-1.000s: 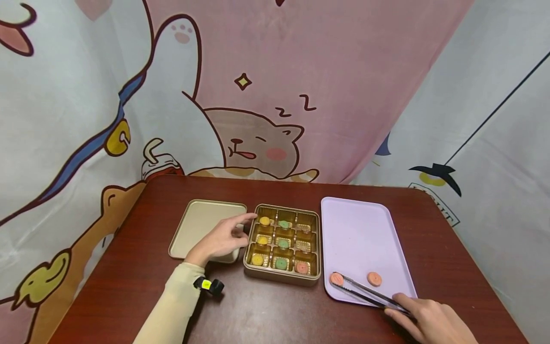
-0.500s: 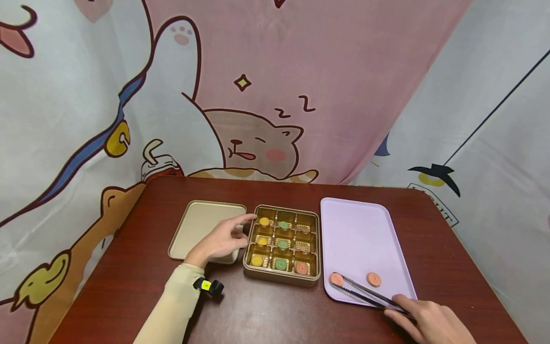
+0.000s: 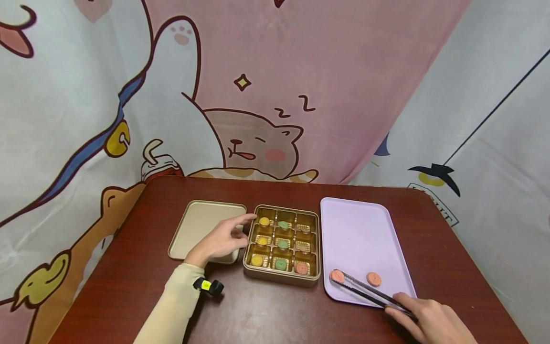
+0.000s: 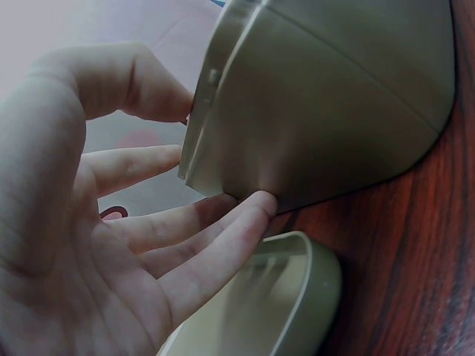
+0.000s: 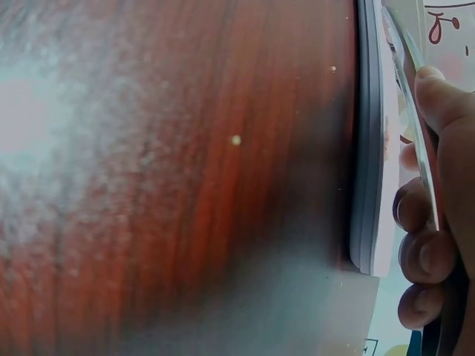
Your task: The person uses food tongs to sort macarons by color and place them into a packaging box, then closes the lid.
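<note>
My right hand (image 3: 431,317) grips a pair of black tongs (image 3: 371,294), also visible as a thin metal edge in the right wrist view. The tong tips lie around a round pink cookie (image 3: 337,275) at the near left corner of the lilac tray (image 3: 358,229). Another pink cookie (image 3: 374,278) lies to its right on that tray. With fingers spread, my left hand (image 3: 221,238) touches the left wall of a square gold tin (image 3: 281,276); in the left wrist view the fingertips rest against its side (image 4: 326,111). Yellow, green and pink cookies sit in the tin's compartments.
The tin's lid (image 3: 199,222) lies on the brown table (image 3: 266,310) left of the tin, partly beneath my left hand. The tray stands close to the tin's right side. A printed cloth (image 3: 343,95) hangs behind the table.
The tong tips and the cookie between them have shifted very slightly up and to the right. My left hand and the tin have stayed in place.
</note>
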